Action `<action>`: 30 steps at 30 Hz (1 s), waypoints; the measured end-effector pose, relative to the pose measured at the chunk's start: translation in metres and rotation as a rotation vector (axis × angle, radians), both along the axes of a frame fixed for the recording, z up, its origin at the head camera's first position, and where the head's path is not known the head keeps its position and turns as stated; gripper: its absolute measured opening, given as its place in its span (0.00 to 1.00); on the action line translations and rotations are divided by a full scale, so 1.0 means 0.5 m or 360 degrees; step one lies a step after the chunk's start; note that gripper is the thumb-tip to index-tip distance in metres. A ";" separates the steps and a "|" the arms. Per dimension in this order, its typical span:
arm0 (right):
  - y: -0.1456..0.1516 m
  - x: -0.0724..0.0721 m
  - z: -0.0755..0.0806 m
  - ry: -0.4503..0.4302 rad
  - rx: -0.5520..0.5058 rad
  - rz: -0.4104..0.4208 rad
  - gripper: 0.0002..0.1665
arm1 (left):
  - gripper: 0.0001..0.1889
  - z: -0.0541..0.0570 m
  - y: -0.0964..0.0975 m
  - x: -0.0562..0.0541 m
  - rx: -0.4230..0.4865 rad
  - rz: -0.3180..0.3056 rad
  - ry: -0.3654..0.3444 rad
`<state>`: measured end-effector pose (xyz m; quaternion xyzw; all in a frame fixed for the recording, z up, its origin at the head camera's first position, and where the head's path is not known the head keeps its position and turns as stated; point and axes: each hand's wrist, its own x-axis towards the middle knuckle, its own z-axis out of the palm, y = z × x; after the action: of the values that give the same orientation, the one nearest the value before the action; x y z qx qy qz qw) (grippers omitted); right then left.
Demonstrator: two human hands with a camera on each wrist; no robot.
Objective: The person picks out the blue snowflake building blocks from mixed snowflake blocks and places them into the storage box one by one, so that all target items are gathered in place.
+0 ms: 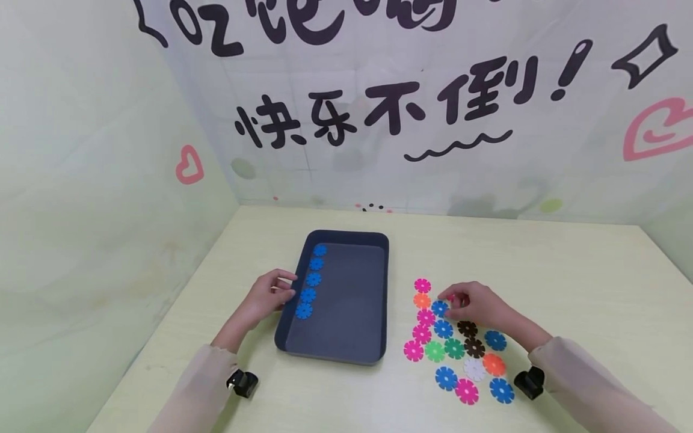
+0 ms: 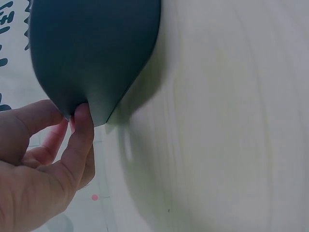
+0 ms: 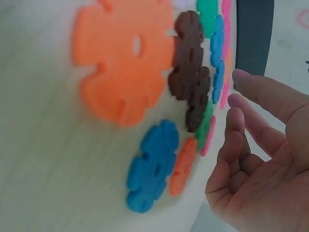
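Observation:
A dark grey tray (image 1: 346,358) stands left of centre on the table, with a column of several blue snowflake discs (image 1: 313,279) along its left inner side. My left hand (image 1: 269,296) pinches the tray's left rim between thumb and fingers; the left wrist view shows the tray's wall (image 2: 96,53) at those fingertips. To the right of the tray, my right hand (image 1: 477,305) reaches over the loose discs. Its thumb and forefinger are spread about a blue snowflake disc (image 1: 439,309) lying on the table. From the right wrist, the hand (image 3: 260,154) shows a gap between its fingertips.
Loose discs lie around the right hand: pink (image 1: 414,350), orange (image 1: 494,364), green (image 1: 455,348), brown (image 1: 474,347), white (image 1: 474,369) and more blue (image 1: 502,390). A wall sheet (image 1: 346,174) with printed writing stands behind the table (image 1: 585,282).

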<state>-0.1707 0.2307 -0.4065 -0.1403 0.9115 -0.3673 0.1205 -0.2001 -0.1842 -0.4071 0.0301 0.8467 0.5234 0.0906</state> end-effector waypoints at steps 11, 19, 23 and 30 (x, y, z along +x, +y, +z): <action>-0.003 0.002 -0.016 0.0059 0.0067 -0.0016 0.19 | 0.15 0.002 0.000 0.003 0.0011 0.0002 -0.0008; -0.008 0.001 -0.014 0.0086 0.0049 -0.0032 0.17 | 0.15 -0.002 -0.003 0.001 -0.0004 -0.0004 -0.0011; -0.010 0.000 -0.016 0.0132 0.0013 -0.0025 0.16 | 0.15 -0.004 -0.004 -0.001 -0.0014 -0.0001 -0.0014; -0.013 -0.001 -0.020 0.0191 -0.0015 -0.0026 0.15 | 0.15 0.002 -0.002 0.002 -0.0018 0.0000 -0.0013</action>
<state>-0.1711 0.2240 -0.4165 -0.1552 0.9165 -0.3634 0.0618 -0.1992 -0.1853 -0.4060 0.0273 0.8493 0.5188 0.0942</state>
